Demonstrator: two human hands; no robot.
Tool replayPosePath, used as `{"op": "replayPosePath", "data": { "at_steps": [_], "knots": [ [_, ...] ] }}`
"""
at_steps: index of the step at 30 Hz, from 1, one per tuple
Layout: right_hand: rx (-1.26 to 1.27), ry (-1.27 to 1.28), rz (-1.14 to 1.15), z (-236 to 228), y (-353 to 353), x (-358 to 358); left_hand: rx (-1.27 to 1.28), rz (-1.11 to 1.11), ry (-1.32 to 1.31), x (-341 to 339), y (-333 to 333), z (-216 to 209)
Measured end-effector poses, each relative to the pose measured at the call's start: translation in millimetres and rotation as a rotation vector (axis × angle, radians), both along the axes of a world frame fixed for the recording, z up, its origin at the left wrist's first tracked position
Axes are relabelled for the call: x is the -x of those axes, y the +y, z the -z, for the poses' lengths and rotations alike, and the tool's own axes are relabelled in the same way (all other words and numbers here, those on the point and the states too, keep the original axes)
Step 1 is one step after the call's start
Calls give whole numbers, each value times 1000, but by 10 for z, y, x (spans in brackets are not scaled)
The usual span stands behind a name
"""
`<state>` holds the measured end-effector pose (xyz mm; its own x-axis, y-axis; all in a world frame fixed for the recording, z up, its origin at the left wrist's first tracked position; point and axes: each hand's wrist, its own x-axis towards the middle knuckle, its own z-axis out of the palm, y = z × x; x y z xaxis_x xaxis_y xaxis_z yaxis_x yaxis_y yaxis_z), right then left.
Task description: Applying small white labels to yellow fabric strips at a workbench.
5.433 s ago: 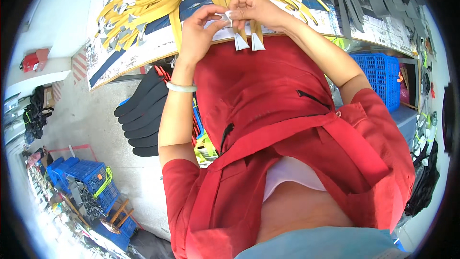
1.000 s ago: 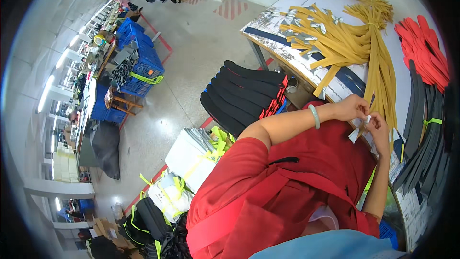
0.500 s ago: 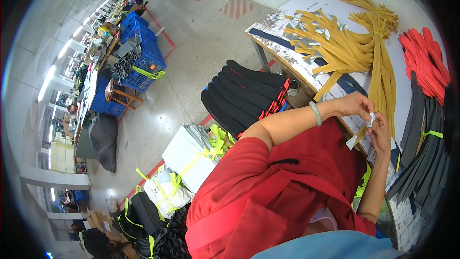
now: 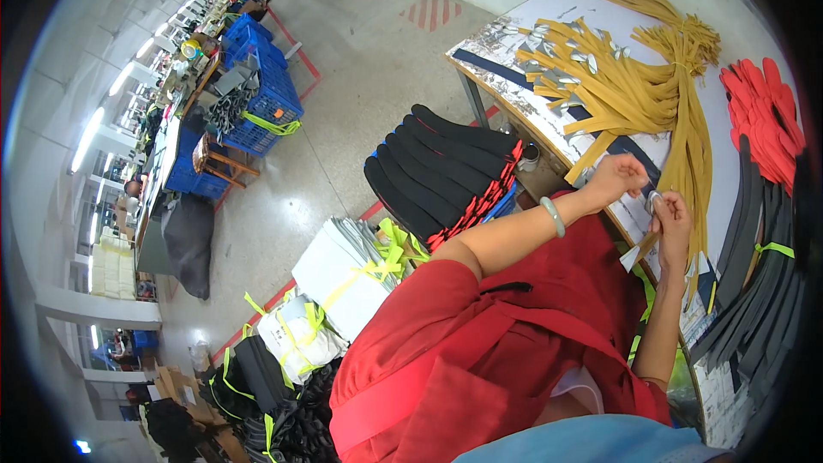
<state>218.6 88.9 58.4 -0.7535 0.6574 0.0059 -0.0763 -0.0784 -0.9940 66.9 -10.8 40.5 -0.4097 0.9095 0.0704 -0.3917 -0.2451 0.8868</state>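
Note:
On the right, over the near edge of the worktable (image 4: 591,21), my right hand (image 4: 673,221) pinches the end of a yellow webbing strap (image 4: 649,244). A small whitish tip (image 4: 653,197) pokes out above its fingers. Just up and to the left, apart from it, is my left hand (image 4: 619,180), its fingers curled together; whether anything small is between them I cannot make out. Beyond both hands lies a big bundle of yellow straps (image 4: 600,69), many with silvery-white ends. Its tied tail (image 4: 688,146) runs down beside my right hand.
Red strips (image 4: 763,116) and dark grey strips (image 4: 776,283) lie at the table's right. Left of the table stands a stack of black padded pieces (image 4: 441,167). Nearer are white bundles (image 4: 343,270) with lime ties. Blue crates (image 4: 270,107) stand across the aisle.
My left hand has come away from the whitish strap end and moved slightly left. My right hand keeps its pinch on the strap.

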Motion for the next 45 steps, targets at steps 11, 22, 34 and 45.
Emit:
{"op": "replayPosePath", "data": {
  "at_steps": [11,22,34,45],
  "knots": [
    [122,36,-107,79,-9,-103,-22,209,-79,-62,-78,77],
    [-376,-111,263,259,-165,-23,-17,67,113,-91,-218,-235],
    [-207,-168,133,201,-329,-208,-45,40,869,-119,-369,-89],
    [-158,-295,185,566,-337,-1050,98,-881,842,1704,-1241,-530]
  ]
}}
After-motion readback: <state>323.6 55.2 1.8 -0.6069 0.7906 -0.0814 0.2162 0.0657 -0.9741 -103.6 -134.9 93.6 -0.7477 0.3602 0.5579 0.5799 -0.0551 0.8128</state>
